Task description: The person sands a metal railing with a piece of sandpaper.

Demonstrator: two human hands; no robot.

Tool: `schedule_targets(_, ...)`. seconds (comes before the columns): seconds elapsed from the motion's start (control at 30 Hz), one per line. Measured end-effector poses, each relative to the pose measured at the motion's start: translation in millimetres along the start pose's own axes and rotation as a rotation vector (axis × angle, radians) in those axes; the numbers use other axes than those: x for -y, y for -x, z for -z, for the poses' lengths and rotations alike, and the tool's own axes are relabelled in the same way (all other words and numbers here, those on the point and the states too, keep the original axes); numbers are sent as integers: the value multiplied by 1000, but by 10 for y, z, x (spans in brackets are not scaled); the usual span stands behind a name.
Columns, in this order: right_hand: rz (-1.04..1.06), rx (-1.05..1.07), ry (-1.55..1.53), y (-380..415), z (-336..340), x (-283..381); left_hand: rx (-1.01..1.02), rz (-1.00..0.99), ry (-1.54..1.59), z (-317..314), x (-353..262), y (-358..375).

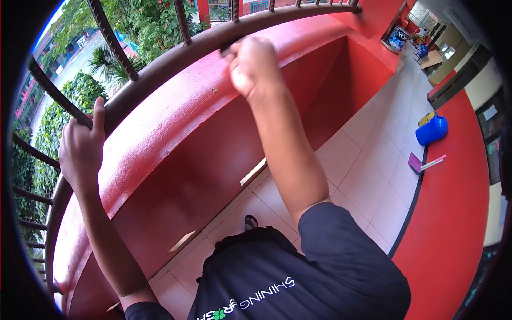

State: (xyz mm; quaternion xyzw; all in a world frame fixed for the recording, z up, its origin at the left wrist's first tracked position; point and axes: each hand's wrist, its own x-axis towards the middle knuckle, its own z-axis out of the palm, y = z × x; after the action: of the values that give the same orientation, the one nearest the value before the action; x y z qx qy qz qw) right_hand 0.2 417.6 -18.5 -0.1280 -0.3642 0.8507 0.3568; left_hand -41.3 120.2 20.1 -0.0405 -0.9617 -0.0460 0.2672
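1. Although motion blurs its outline, a small dark object (226, 50) shows at the fingertips of the right hand (253, 61), beside the brown rail (160, 63) above the red ledge (176, 101).
2. Right hand: closed, apparently grasping the dark object; whether the object touches the rail cannot be told.
3. Handling, judged: object light, easily carried by one hand; material unclear, possibly soft. Best hold: its back, fingertips clear of the rail.
4. Rail: looks stiff, fixed and heavy; its smooth surface may be slightly slippery. Firmest hold: at a joint with an upright bar (ribbed, so better grip).
5. Left hand (80, 154): grasping around a ribbed bar (53, 90) where it meets the rail, thumb extended along the rail.
6. Pose: right arm reaching forward, elbow slightly bent, wrist above the ledge; left arm extended out to the side and forward.
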Motion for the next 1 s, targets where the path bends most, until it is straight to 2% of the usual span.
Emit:
schedule_targets(0.03, -126, 110, -23, 141, -2, -137, -1, 7, 0, 18, -12, 12)
schedule_targets(0.1, -164, 59, -39, -130, 114, -108, 34, -15, -2, 87, -38, 24)
schedule_targets(0.13, -237, 54, -137, -508, 233, -73, 46, -12, -10, 84, -37, 13)
schedule_targets(0.23, -48, -91, -235, -569, 156, 103, 23, -15, 5, 61, -29, 6)
schedule_targets(0.27, -51, -40, -274, -329, 44, -49, 21, -18, 12, 55, -23, 3)
schedule_targets(0.3, -266, 41, -217, -3, -38, -297, -57, -55, 35, 27, -1, 28)
schedule_targets(0.33, -538, 214, -197, 388, -178, -494, -67, -59, 40, 34, 5, 51)
schedule_targets(0.37, -559, 227, -191, 415, -190, -591, -76, -61, 49, 41, 1, 64)
schedule_targets(0.43, -840, 319, -354, 430, -83, -710, -58, -82, 22, 16, 43, 31)
schedule_targets(0.47, -595, 179, -391, 347, -110, -511, -24, -62, 30, 36, 33, 26)
schedule_targets(0.5, -453, 107, -420, 95, -8, -383, 5, -46, 40, 75, 0, 25)
schedule_targets(0.53, -454, 109, -416, 133, -48, -405, 1, -38, 12, 94, -17, 27)
schedule_targets(0.6, -247, 104, -351, 283, -182, -370, -23, -54, 39, 90, -15, 43)
schedule_targets(0.63, -427, 45, -290, 574, -309, -623, -30, -67, 63, 86, -1, 32)
schedule_targets(0.77, -428, 135, -332, 1037, -552, -684, -33, -224, 101, 116, 118, 53)
schedule_targets(0.8, -323, 130, -371, 815, -401, -632, -68, -240, 145, 99, 119, 51)
schedule_targets(0.83, -313, 88, -402, 632, -293, -497, -107, -206, 161, 91, 86, 52)
schedule_targets(0.9, -207, 53, -375, 701, -422, -472, -126, -185, 202, 55, 79, 28)
schedule_targets(0.97, -330, 7, -277, 1242, -806, -736, -131, -226, 224, 50, 105, 24)
schedule_targets(1.0, -324, -1, -280, 1262, -795, -793, -135, -250, 235, 48, 137, 27)
